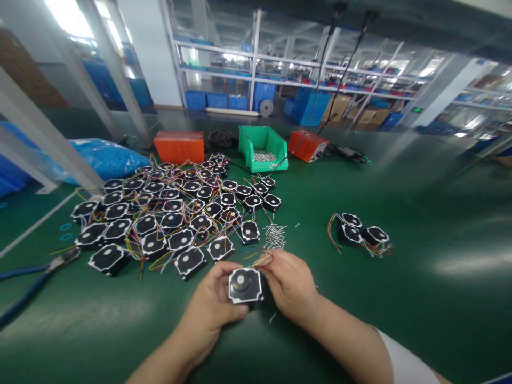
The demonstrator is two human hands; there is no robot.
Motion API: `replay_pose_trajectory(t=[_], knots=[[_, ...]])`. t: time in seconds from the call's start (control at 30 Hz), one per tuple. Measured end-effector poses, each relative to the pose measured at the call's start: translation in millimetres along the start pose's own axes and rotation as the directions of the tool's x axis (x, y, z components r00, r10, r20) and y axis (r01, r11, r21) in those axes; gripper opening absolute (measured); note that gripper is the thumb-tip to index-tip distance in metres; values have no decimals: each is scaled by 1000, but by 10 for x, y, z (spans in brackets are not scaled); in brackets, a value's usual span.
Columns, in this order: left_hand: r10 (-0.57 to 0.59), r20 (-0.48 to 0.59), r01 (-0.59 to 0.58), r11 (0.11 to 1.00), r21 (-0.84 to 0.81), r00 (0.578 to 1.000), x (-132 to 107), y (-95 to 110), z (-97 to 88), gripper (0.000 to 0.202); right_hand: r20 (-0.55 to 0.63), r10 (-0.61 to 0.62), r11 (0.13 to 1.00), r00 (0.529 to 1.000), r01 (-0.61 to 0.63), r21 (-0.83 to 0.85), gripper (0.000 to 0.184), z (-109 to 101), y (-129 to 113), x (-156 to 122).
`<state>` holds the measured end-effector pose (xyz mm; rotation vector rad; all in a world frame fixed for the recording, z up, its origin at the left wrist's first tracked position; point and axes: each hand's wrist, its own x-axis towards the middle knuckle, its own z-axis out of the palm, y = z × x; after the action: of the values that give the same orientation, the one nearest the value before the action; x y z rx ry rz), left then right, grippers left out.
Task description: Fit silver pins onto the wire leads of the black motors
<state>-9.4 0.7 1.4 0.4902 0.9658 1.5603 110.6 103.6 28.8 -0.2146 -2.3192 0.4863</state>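
Note:
My left hand [214, 301] is closed around a squarish black motor [251, 293] with a white-edged face and a round raised centre, its thumb along the near edge. Coloured wires rise from the motor's far side. My right hand [291, 285] is at the motor's right side, fingers pinched together beside the wires; what they grip is hidden. Just beyond the hands lies a small pile of screws [274, 236]. One loose screw [272, 318] rests on the green table near my right wrist.
Many similar wired motors [154, 242] crowd the left. Several more motors [352, 233] sit at the right. Farther back stand a green bin [247, 152] of screws and two orange boxes [180, 148] [308, 145]. Blue-handled pliers [52, 265] lie at the left edge.

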Motion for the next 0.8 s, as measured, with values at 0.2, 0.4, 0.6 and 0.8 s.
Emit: replay_pose_trajectory(t=[0.2,0.4,0.6,0.8], knots=[[-20,-40,17,997,-77,999,17,77,-28,48,125,42,995,991,-52,81,25,-64,135,23],[-23,-86,12,993,-122,996,36,99,-31,51,195,525,815,828,-424,-394,46,-285,890,15],[-78,-56,66,979,-194,995,33,90,-34,46,368,492,847,789,-336,-412,76,-182,1029,32],[-147,-111,118,966,-230,983,49,91,-18,44,349,500,826,793,-315,-467,7,-103,797,41]])
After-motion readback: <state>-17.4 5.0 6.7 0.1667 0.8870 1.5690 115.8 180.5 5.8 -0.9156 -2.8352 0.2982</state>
